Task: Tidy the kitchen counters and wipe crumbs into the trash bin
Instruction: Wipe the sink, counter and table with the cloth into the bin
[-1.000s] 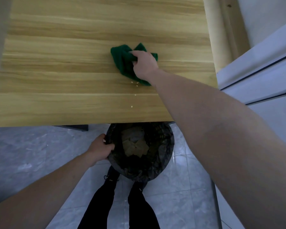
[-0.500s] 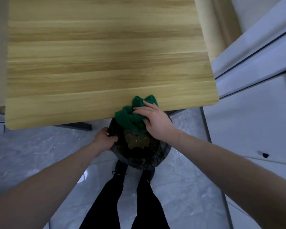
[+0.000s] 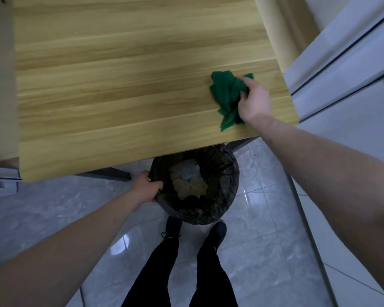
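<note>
My right hand (image 3: 254, 100) grips the crumpled green cloth (image 3: 227, 96) on the counter (image 3: 120, 85); my left hand (image 3: 145, 188) holds the bin (image 3: 226, 196) rim, paper scraps seemingly inside.

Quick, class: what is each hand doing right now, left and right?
Left hand: grips the rim of the trash bin.
Right hand: fingers curled round the green cloth on the wooden counter.

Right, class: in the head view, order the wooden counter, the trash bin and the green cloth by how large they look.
Largest to smallest:
1. wooden counter
2. trash bin
3. green cloth
The bin sits lower, farther from the camera, so its true size may be understated.
</note>
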Demonstrator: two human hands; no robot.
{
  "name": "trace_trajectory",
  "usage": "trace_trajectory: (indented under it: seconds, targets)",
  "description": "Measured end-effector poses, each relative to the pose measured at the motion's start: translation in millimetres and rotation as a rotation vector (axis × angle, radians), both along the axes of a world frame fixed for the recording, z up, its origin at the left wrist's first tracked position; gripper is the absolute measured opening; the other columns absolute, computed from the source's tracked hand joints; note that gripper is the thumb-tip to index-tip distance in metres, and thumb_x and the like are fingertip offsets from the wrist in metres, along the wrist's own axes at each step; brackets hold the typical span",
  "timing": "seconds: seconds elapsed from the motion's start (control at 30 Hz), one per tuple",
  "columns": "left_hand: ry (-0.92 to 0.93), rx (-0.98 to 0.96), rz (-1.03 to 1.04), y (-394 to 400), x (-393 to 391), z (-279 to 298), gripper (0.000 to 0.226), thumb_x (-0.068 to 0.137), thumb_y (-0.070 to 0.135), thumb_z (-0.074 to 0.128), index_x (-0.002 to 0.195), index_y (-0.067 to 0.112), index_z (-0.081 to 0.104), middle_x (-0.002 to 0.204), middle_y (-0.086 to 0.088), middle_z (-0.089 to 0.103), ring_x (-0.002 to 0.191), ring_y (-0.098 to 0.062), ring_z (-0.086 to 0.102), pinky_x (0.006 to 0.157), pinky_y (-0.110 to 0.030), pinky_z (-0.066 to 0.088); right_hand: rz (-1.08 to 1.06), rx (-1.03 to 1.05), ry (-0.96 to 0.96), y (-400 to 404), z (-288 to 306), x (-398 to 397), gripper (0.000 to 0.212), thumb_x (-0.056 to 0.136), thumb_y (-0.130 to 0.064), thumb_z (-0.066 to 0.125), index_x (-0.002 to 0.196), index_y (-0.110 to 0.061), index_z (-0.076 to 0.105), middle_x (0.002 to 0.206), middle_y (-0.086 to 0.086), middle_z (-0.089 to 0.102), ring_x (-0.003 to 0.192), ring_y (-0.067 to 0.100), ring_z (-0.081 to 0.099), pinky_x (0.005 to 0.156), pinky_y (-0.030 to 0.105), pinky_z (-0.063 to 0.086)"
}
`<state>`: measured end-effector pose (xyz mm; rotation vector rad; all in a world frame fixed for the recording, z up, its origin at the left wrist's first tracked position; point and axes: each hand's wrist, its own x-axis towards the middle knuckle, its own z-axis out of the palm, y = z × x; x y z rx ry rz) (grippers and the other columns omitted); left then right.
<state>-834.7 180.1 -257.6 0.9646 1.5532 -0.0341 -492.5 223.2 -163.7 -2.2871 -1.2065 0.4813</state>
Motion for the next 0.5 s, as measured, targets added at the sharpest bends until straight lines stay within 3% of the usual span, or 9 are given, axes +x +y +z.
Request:
trace_trajectory:
  seconds: [0.1,0.17,0.3,0.37,0.5]
  targets:
    - [-0.028,-0.010,0.048,-1.2,0.1,-5.2,0.031,0.086,-0.001,0.065,0.113,0.007,0.052,0.101,-0.014,0.059,0.081,-0.028,0.065,0.060,-0.042,0.062,-0.214,-0.080,0.075,31.9,-11.0,-5.1,0.051,0.096,-0.004,0.039,0.139,-0.025,0.058,0.127,0.004,0.068,0.116,0.027,0.063,0.091,0.025,0.045]
    - [-0.035,-0.004,0.045,0.4,-0.7,-11.2,0.030,0.086,-0.001,0.065,0.113,0.008,0.053,0.099,-0.012,0.059,0.080,-0.027,0.065,0.058,-0.041,0.062,-0.250,-0.102,0.088,53.1,-18.4,-20.9,0.055,0.095,-0.004,0.042,0.142,-0.027,0.056,0.126,0.005,0.068,0.118,0.028,0.062,0.098,0.030,0.047]
    - [-0.050,-0.006,0.032,3.1,-3.7,-22.3,0.030,0.085,0.004,0.067,0.111,0.011,0.055,0.104,-0.013,0.062,0.089,-0.031,0.068,0.066,-0.044,0.063,0.041,-0.143,-0.014,61.4,-40.0,-82.7,0.059,0.095,-0.005,0.046,0.150,-0.028,0.049,0.150,0.000,0.054,0.147,0.034,0.033,0.122,0.056,0.024]
    - [-0.056,-0.007,0.049,0.1,-4.1,-24.8,0.027,0.084,0.005,0.069,0.106,0.014,0.055,0.104,-0.013,0.063,0.088,-0.031,0.069,0.061,-0.041,0.063,0.238,-0.110,-0.088,44.4,-47.3,-114.6,0.056,0.097,-0.009,0.049,0.150,-0.028,0.049,0.156,-0.006,0.046,0.151,0.036,0.025,0.123,0.060,0.017]
    - [-0.065,-0.012,0.089,-8.2,-0.1,-20.0,0.026,0.083,0.006,0.070,0.100,0.017,0.054,0.106,-0.015,0.063,0.089,-0.032,0.068,0.059,-0.039,0.062,0.458,-0.052,-0.076,5.0,-53.2,-142.7,0.052,0.099,-0.010,0.051,0.147,-0.028,0.052,0.156,-0.008,0.047,0.152,0.035,0.024,0.124,0.058,0.016]
